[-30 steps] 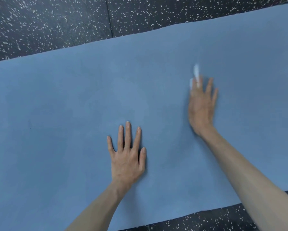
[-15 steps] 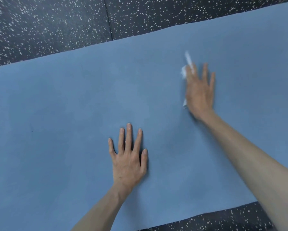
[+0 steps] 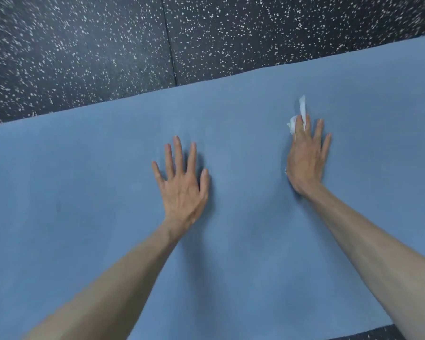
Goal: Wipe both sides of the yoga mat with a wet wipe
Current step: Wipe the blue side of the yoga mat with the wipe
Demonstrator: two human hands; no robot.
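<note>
The upper side of the yoga mat is being wiped: a wet wipe is pressed under the right hand, fingers flat; the left hand is spread flat on the mat, holding nothing. The other side is judged not yet wiped.

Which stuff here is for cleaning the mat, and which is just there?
For the job:
yoga mat
wet wipe, under the right hand
left hand, pressing flat on the mat

Just there:
speckled floor
</note>
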